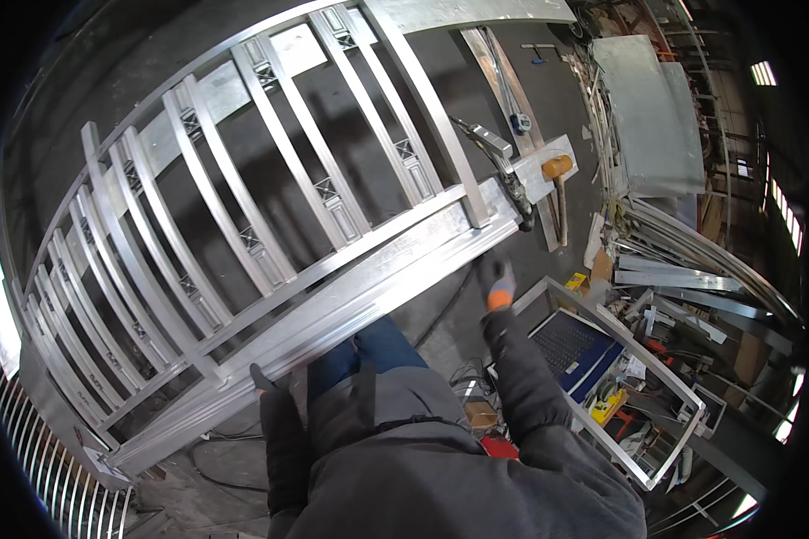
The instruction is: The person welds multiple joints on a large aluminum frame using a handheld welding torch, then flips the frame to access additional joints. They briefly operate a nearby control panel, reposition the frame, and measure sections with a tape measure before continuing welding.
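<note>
Two gloved hands meet a long metal gate frame [270,234] lying flat: the left hand [261,382] rests on its near rail, grip hidden, and the right hand [496,278] hangs just below the rail's right end, fingers curled, holding nothing. A hammer [557,180] lies beyond

Silvery gate [270,225]; perhaps orange-cuffed glove [496,280].
</note>
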Demonstrator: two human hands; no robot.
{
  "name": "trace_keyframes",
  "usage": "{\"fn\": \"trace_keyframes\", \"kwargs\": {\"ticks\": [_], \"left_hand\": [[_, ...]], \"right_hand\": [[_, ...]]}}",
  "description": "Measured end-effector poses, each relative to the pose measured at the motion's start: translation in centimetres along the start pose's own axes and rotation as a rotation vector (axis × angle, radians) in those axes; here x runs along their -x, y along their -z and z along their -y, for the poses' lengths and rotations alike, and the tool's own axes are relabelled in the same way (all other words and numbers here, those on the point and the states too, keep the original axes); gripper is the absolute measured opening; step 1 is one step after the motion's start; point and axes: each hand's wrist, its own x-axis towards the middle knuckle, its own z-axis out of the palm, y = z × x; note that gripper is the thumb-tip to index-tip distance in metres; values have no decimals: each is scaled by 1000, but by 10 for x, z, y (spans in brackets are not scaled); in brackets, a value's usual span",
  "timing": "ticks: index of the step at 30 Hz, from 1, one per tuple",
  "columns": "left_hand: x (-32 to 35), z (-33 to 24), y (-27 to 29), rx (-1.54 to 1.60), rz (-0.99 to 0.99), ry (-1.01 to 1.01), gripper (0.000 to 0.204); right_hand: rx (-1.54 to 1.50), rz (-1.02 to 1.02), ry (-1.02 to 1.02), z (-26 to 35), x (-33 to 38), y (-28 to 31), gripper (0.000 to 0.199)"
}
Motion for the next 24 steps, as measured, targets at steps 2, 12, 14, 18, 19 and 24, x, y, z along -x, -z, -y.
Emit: {"fn": "trace_keyframes", "kwargs": {"ticks": [2,12,14,18,19,24], "left_hand": [[-10,-3,3,265,-80,141,80],[1,-22,-13,224,-324,170,70],[4,-26,-16,213,-356,202,71],[0,-24,-3,156,-390,193,72],[-3,-19,2,157,-384,197,73],[-18,1,5,67,-315,101,86]], "right_hand": [[332,-114,245,-2,-70,29,35],[-57,587,-234,-12,-177,13,39],[-80,642,-203,-4,-169,14,42],[-55,613,-299,12,-158,13,50],[-101,642,-267,14,-159,13,50],[-65,666,-381,13,-171,24,51]]}}
